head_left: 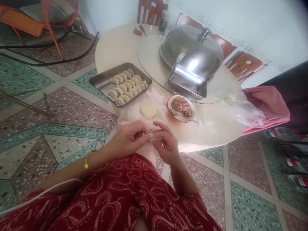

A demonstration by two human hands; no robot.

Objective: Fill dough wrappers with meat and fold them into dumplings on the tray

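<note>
Fingers of my left hand [131, 136] and my right hand [166, 144] meet at the table's near edge, pinching a dumpling [151, 137] between them. Most of it is hidden by the fingers; a pale edge of dough shows. Just beyond lies a stack of round dumpling wrappers [149, 108] on floury plastic. To its right stands a bowl of minced filling [181, 106] with a spoon handle over the rim. Up and left, a metal tray [98, 81] holds rows of folded dumplings [127, 84].
A large perforated metal dome [190, 48] and a rectangular metal pan [187, 81] sit on the glass turntable [149, 53]. Red-handled scissors [137, 31] and a dark bottle [163, 21] are at the back. A plastic bag [245, 109] and pink cloth [269, 102] are at right.
</note>
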